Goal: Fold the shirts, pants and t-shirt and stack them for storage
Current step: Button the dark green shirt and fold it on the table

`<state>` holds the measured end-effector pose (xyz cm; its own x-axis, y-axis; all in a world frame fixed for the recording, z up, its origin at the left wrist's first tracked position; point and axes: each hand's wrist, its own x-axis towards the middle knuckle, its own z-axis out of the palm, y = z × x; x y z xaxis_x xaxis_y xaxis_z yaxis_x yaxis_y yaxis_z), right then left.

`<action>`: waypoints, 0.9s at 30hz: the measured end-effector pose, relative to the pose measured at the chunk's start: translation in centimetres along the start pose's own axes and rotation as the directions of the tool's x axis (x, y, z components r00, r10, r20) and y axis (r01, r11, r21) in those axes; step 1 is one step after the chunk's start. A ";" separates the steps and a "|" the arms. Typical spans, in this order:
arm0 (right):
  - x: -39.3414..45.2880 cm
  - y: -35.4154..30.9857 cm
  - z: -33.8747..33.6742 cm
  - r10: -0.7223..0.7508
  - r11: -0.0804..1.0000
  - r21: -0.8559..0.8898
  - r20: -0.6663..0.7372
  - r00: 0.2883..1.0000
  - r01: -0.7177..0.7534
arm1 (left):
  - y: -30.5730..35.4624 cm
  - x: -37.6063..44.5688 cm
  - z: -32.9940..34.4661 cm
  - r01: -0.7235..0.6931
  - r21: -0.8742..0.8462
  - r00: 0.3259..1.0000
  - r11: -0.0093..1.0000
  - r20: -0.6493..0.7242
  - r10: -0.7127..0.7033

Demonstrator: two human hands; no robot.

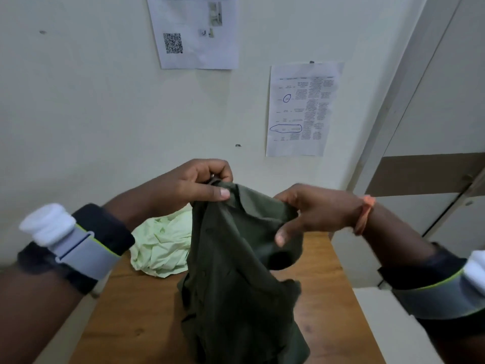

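- Garment at the centre of the frame: a dark olive-green shirt [236,271] is held up above a wooden desk [322,298], its upper edge stretched between two hands and the rest hanging down in loose folds toward the lower middle of the frame.
- The left hand [189,185], left of centre, is closed on the shirt's top edge, the cloth being pinched between the thumb and the curled fingers.
- The right hand [312,211], right of centre, is seen gripping the other end of that edge; its fingers are curled into the fabric and the thumb is pointed downward in front of it.
- An orange thread band [364,216] is worn on the right wrist.
- Grey straps with a yellow-green edge are worn on both forearms over dark bands, each bearing a white device [47,224]; the right one is cut off by the frame's right edge.
- A crumpled pale green garment [162,245] is lying on the far left part of the desk, partly hidden behind the held shirt.
- Two printed sheets are fixed to the pale wall: one with a QR code [195,32] at the upper middle, and one with text and blue pen circles [301,109] right of centre.
- A door with a brown panel [425,174] is seen at the right edge of the frame.
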<state>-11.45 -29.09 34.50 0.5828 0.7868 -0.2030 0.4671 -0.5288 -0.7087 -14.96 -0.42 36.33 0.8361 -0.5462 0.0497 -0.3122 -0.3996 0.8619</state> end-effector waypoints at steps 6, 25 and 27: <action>-1.0 -3.9 -4.5 0.042 0.755 -0.642 -0.155 0.987 -0.133 | 0.6 0.3 -0.5 -0.001 0.380 0.996 0.925 0.083 -0.033; 0.9 -1.9 -2.6 -0.338 0.940 -0.225 -0.710 0.618 0.257 | -4.8 0.2 9.3 0.148 -0.213 0.983 0.966 -0.075 -0.167; 0.2 -2.1 -4.0 -0.353 0.934 -0.311 -0.718 0.600 0.177 | -3.9 0.8 7.9 0.133 -0.181 0.962 0.975 -0.214 -0.171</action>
<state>-9.66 -29.10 38.70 0.6622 0.4303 0.6135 0.7462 -0.4530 -0.4878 -16.68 -5.10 29.02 0.9539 -0.2999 0.0086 -0.1119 -0.3290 0.9377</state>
